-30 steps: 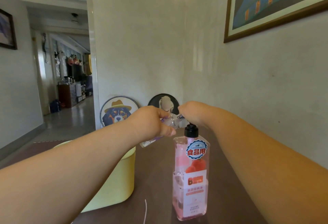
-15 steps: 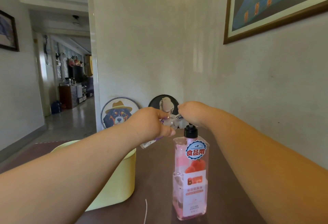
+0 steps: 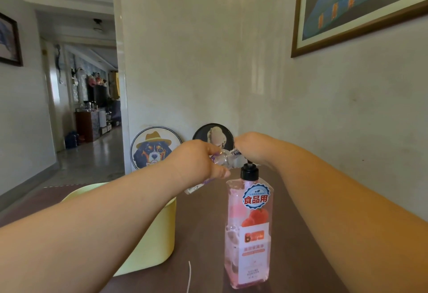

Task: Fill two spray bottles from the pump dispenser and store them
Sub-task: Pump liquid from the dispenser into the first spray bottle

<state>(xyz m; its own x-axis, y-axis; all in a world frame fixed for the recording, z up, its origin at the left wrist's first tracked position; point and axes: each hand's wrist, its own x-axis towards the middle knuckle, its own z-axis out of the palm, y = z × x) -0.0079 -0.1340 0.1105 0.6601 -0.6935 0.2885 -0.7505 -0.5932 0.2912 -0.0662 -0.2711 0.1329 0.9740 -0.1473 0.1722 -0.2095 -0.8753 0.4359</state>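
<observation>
Gripping spray bottle [image 3: 223, 159]: left hand [image 3: 196, 160], right hand [image 3: 252, 147] | pump dispenser [image 3: 249, 227] beside | wall [image 3: 347, 130] right

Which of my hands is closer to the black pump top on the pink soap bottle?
Right. The right hand sits just above the black pump top, at the neck of the small clear spray bottle. The left hand is off to its left, gripping that bottle.

walls [image 3: 185, 60] cream | framed picture [image 3: 359, 2] right wall | hallway [image 3: 92, 107] left, glossy floor [image 3: 92, 160]
</observation>
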